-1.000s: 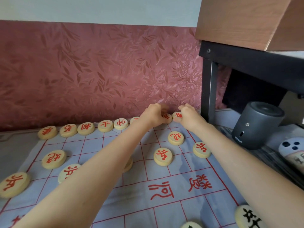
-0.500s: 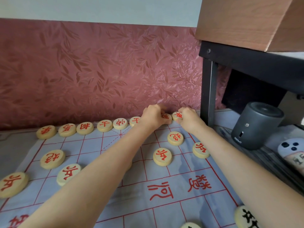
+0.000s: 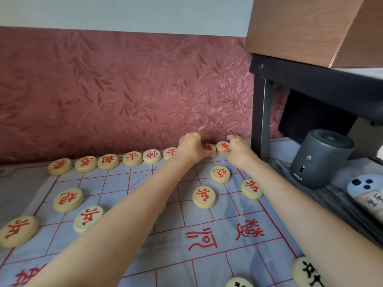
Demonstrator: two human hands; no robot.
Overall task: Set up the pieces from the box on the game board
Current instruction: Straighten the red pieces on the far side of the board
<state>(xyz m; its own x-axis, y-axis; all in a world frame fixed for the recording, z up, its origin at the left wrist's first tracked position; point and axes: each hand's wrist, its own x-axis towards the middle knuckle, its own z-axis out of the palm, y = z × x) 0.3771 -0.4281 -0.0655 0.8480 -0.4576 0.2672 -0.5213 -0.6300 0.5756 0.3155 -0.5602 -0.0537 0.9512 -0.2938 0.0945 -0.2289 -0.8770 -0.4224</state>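
A cloth game board [image 3: 207, 230] with red grid lines lies in front of me. Round cream pieces with red characters line its far edge and the rows before it. Both my arms reach to the far right corner. My left hand [image 3: 191, 149] curls its fingers round a red piece [image 3: 208, 147] in the back row. My right hand [image 3: 238, 151] pinches the corner red piece [image 3: 223, 146] beside it. Two black-lettered pieces [image 3: 306, 275] lie at the near right edge.
A red patterned wall runs close behind the board's far edge. A black table leg [image 3: 261, 119] stands just right of my right hand. A dark cylindrical speaker [image 3: 319, 158] and a phone [image 3: 369, 193] lie on the striped surface to the right.
Both hands stay at the far right corner, shifting the two back-row pieces only slightly. The view has tilted a little; nothing else moved.
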